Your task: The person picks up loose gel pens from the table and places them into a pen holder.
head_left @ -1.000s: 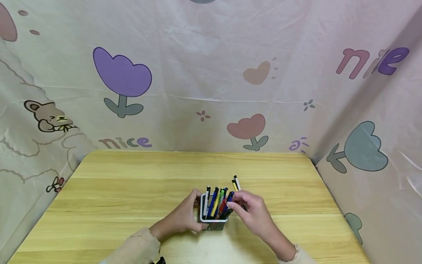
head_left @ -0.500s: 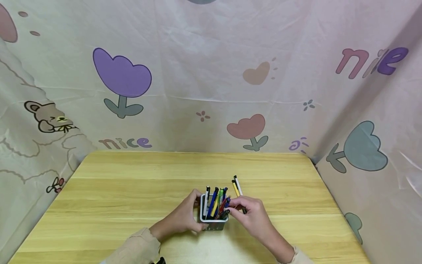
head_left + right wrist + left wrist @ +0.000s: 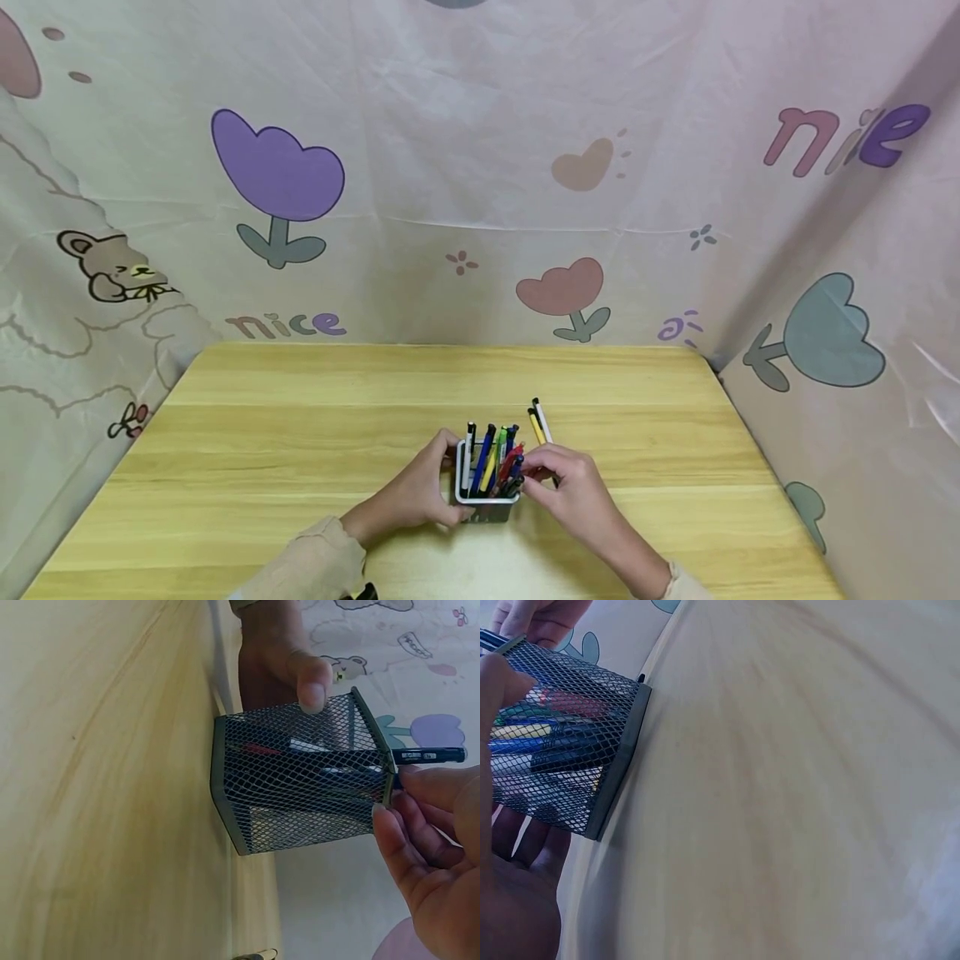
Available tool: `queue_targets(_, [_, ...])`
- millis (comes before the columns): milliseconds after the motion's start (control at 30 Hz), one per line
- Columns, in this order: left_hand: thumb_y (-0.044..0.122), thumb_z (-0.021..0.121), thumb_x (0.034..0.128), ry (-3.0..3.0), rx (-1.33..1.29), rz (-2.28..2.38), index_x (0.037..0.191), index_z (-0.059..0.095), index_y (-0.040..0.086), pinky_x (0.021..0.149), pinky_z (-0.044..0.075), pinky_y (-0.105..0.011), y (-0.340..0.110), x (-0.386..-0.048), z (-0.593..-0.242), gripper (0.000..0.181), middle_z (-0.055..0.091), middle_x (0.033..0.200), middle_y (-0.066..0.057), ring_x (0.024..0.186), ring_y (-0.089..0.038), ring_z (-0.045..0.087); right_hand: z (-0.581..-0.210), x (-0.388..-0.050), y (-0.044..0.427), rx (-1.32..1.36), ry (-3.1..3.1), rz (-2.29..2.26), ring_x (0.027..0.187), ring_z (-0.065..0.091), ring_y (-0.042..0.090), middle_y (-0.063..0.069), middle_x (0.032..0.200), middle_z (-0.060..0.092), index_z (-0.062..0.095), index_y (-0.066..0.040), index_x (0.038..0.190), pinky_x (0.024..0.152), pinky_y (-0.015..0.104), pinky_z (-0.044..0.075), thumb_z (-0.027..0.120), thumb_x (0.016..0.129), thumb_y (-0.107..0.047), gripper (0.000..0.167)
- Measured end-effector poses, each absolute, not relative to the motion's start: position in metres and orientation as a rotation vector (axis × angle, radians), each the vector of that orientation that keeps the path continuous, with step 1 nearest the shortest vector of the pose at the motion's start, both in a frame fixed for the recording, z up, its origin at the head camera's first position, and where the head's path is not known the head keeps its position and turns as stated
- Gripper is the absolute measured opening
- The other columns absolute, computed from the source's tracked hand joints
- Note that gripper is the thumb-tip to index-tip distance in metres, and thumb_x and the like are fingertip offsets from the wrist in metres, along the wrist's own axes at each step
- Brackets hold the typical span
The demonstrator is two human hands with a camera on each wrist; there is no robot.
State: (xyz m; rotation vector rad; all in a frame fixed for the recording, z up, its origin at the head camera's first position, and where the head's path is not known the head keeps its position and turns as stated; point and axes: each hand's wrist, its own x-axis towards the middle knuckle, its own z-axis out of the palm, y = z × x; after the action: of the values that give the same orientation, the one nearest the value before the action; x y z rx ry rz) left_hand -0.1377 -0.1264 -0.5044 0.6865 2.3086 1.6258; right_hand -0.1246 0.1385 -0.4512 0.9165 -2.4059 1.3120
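Note:
A dark mesh pen holder (image 3: 486, 512) with a pale rim stands on the table, full of white, blue, yellow, green, red and black pens. My left hand (image 3: 420, 492) grips it from the left, thumb in front and fingers behind. At the right rim is my right hand (image 3: 572, 487), its thumb and index finger parted beside a blue pen (image 3: 517, 467) that stands inside. In the right wrist view, the thumb touches the rim's corner and a black pen (image 3: 431, 755) sticks out past the index finger. The left wrist view shows pens (image 3: 525, 735) through the mesh.
A yellow pen (image 3: 536, 427) and a white pen (image 3: 543, 422) lie on the wooden table (image 3: 300, 433) just behind my right hand, which partly hides them. Printed cloth (image 3: 450, 167) hangs at the back and both sides of the table.
My right hand has lowered the blue pen into the holder, and its thumb and index finger have drawn slightly away from it. My left hand has kept its grip.

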Motion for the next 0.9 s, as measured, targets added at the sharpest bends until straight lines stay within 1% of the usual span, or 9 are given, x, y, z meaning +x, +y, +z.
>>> queue_targets(233, [0.007,0.088,0.0703,2.307,0.680,1.630,0.128,0.039,0.009,0.099,0.057,-0.025,-0.126,-0.139,-0.506,0.076,0.057,0.129,-0.012,0.112,-0.019,0.064,-0.451,-0.125,0.141,0.943,-2.424,1.240,0.078,0.068,0.000,0.004,0.092,0.078,0.076,-0.006,0.092,0.070,0.018,0.062,0.078,0.076,0.009,0.021])
queue_targets(400, [0.007,0.088,0.0696,2.320,0.691,1.628,0.128,0.040,0.010,0.101,0.056,-0.025,-0.126,-0.138,-0.505,0.076,0.057,0.129,-0.010,0.112,-0.018,0.062,-0.452,-0.126,0.148,0.943,-2.457,1.256,0.079,0.072,0.007,0.004,0.094,0.078,0.077,-0.007,0.097,0.071,0.019,0.062,0.079,0.079,0.006,0.022])
queue_targets(467, [0.007,0.089,0.0686,2.329,0.701,1.628,0.127,0.041,0.010,0.102,0.056,-0.025,-0.126,-0.138,-0.505,0.076,0.057,0.128,-0.010,0.112,-0.017,0.062,-0.451,-0.128,0.151,0.947,-2.468,1.277,0.078,0.071,0.007,0.003,0.094,0.078,0.077,-0.008,0.098,0.070,0.019,0.062,0.079,0.080,0.005,0.022])
queue_targets(533, [0.006,0.088,0.0682,2.332,0.712,1.632,0.126,0.041,0.009,0.102,0.056,-0.025,-0.125,-0.138,-0.504,0.075,0.057,0.127,-0.010,0.111,-0.016,0.061,-0.448,-0.130,0.154,0.941,-2.501,1.308,0.078,0.070,0.004,0.004,0.093,0.078,0.077,-0.006,0.100,0.069,0.019,0.062,0.078,0.082,0.005,0.021])
queue_targets(633, [0.006,0.088,0.0684,2.328,0.720,1.637,0.126,0.041,0.009,0.100,0.057,-0.024,-0.125,-0.137,-0.503,0.075,0.056,0.126,-0.010,0.110,-0.016,0.062,-0.442,-0.136,0.156,0.900,-2.569,1.309,0.078,0.068,0.001,0.005,0.093,0.077,0.075,-0.003,0.101,0.069,0.020,0.062,0.076,0.085,0.005,0.019])
queue_targets(800, [0.006,0.088,0.0688,2.337,0.724,1.636,0.124,0.041,0.010,0.102,0.056,-0.025,-0.125,-0.137,-0.503,0.073,0.057,0.126,-0.009,0.111,-0.016,0.060,-0.435,-0.150,0.158,0.762,-2.665,1.243,0.079,0.070,0.006,0.006,0.092,0.076,0.074,0.001,0.105,0.071,0.020,0.062,0.075,0.087,0.004,0.019])
queue_targets(900, [0.007,0.088,0.0690,2.347,0.722,1.630,0.124,0.041,0.011,0.103,0.056,-0.025,-0.126,-0.137,-0.503,0.073,0.057,0.126,-0.008,0.111,-0.016,0.060,-0.435,-0.160,0.158,0.623,-2.712,1.232,0.079,0.070,0.009,0.008,0.090,0.076,0.074,0.003,0.106,0.072,0.020,0.062,0.077,0.087,0.002,0.020])
